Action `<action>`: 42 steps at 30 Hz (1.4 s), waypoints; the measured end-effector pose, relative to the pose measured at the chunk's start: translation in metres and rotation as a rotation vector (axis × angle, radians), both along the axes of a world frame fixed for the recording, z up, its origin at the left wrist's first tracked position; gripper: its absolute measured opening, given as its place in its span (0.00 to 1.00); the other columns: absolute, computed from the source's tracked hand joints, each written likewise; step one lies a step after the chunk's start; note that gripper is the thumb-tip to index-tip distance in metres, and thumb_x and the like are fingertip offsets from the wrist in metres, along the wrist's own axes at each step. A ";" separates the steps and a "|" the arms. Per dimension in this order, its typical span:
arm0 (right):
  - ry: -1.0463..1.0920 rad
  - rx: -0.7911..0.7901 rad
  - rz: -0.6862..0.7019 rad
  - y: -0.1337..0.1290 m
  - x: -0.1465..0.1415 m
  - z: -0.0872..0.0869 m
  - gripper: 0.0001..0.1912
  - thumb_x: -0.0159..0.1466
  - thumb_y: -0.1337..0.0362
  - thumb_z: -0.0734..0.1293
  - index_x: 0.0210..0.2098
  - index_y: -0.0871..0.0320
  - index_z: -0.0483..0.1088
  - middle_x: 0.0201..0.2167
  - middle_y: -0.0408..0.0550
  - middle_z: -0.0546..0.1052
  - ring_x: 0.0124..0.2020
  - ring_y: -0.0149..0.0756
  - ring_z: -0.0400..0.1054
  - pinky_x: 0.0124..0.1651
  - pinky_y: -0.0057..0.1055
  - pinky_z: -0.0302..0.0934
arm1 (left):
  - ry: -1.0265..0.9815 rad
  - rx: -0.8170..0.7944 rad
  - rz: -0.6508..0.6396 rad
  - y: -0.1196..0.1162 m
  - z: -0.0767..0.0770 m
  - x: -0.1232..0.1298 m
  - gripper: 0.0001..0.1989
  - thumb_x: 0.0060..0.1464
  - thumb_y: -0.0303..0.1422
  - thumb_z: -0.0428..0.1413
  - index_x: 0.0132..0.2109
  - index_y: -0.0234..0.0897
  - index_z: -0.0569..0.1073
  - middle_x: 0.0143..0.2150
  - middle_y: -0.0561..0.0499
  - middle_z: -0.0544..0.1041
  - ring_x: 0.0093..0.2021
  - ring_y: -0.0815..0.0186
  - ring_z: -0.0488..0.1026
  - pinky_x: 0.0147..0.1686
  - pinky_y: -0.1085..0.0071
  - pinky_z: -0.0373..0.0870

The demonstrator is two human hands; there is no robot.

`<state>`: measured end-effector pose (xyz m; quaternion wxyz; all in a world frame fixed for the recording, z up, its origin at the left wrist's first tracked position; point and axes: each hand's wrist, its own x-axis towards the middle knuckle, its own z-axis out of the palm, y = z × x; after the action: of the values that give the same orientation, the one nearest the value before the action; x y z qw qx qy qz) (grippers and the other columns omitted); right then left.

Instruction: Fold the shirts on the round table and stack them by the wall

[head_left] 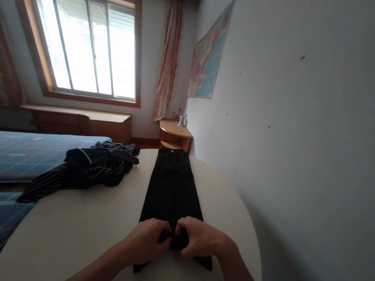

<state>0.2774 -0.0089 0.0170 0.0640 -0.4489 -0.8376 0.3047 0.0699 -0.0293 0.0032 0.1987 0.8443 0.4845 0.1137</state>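
Black trousers (171, 189) lie flat and lengthwise on a round white table (97, 239), the waistband at the far end and the leg ends towards me. My left hand (149, 241) is closed on the black cloth near the middle of the leg ends. Right beside it, my right hand (199, 239) has its fingers curled on the same cloth. Between the two hands the fabric is bunched up. One dark corner of a leg end shows below each hand. The fingertips are partly hidden by the cloth.
A heap of dark and striped clothes (100, 163) lies on the table's left side, hanging over towards a bed with a blue checked cover (14, 153). A white wall (311, 153) runs close along the right. Behind stand a small wooden corner shelf (176, 129) and a desk (109, 122).
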 end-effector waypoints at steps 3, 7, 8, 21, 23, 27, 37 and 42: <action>0.033 0.049 -0.006 0.002 0.001 -0.005 0.15 0.49 0.62 0.73 0.37 0.57 0.76 0.33 0.43 0.76 0.33 0.34 0.66 0.33 0.25 0.56 | -0.028 -0.017 -0.015 0.000 0.002 0.000 0.12 0.58 0.38 0.51 0.41 0.40 0.78 0.37 0.50 0.81 0.36 0.63 0.76 0.31 0.72 0.63; 0.088 0.071 0.037 0.005 0.003 -0.007 0.09 0.55 0.63 0.68 0.35 0.58 0.77 0.30 0.43 0.77 0.31 0.32 0.67 0.33 0.25 0.56 | -0.028 -0.065 -0.053 -0.003 0.012 -0.005 0.15 0.60 0.42 0.50 0.43 0.41 0.78 0.38 0.51 0.81 0.36 0.62 0.76 0.31 0.71 0.65; 0.095 0.069 0.045 0.006 0.003 -0.007 0.09 0.56 0.63 0.68 0.34 0.59 0.77 0.29 0.43 0.77 0.31 0.32 0.67 0.33 0.25 0.56 | -0.016 -0.064 -0.068 -0.005 0.014 -0.007 0.16 0.59 0.44 0.52 0.45 0.41 0.77 0.39 0.50 0.80 0.38 0.61 0.77 0.33 0.71 0.66; 0.170 0.024 -0.018 0.010 0.003 -0.008 0.16 0.63 0.64 0.60 0.23 0.60 0.73 0.21 0.41 0.70 0.24 0.29 0.58 0.30 0.27 0.52 | 0.017 0.071 -0.111 -0.008 0.030 -0.030 0.13 0.55 0.28 0.53 0.47 0.43 0.74 0.48 0.51 0.78 0.47 0.60 0.75 0.46 0.69 0.67; 0.220 -0.018 -0.018 0.011 0.006 -0.008 0.17 0.65 0.62 0.59 0.26 0.61 0.75 0.23 0.41 0.71 0.25 0.29 0.60 0.31 0.26 0.53 | -0.007 0.058 -0.195 -0.009 0.033 -0.030 0.14 0.54 0.26 0.53 0.46 0.43 0.76 0.46 0.52 0.78 0.45 0.62 0.75 0.45 0.71 0.67; 0.236 -0.059 0.020 0.007 0.010 -0.001 0.19 0.62 0.51 0.67 0.30 0.61 0.78 0.23 0.40 0.71 0.26 0.28 0.60 0.29 0.25 0.52 | -0.042 -0.026 -0.356 -0.012 0.037 -0.033 0.16 0.48 0.23 0.54 0.42 0.44 0.79 0.42 0.54 0.78 0.41 0.65 0.75 0.43 0.73 0.67; 0.151 -0.062 0.146 -0.028 0.003 -0.006 0.16 0.51 0.52 0.77 0.32 0.57 0.77 0.32 0.42 0.76 0.34 0.31 0.68 0.34 0.25 0.59 | 0.083 -0.198 -0.405 -0.018 0.027 -0.028 0.12 0.44 0.26 0.56 0.36 0.43 0.79 0.36 0.55 0.80 0.34 0.66 0.75 0.32 0.75 0.66; 0.129 0.106 0.169 -0.032 0.001 -0.020 0.12 0.52 0.57 0.76 0.31 0.57 0.75 0.30 0.41 0.75 0.34 0.32 0.67 0.36 0.26 0.58 | 0.117 -0.241 -0.389 -0.019 0.027 -0.025 0.13 0.43 0.27 0.58 0.38 0.44 0.78 0.35 0.56 0.80 0.33 0.67 0.75 0.30 0.76 0.65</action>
<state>0.2782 -0.0404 -0.0029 0.1154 -0.3521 -0.8815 0.2927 0.0452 -0.0485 0.0305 0.2879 0.8970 0.3336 -0.0345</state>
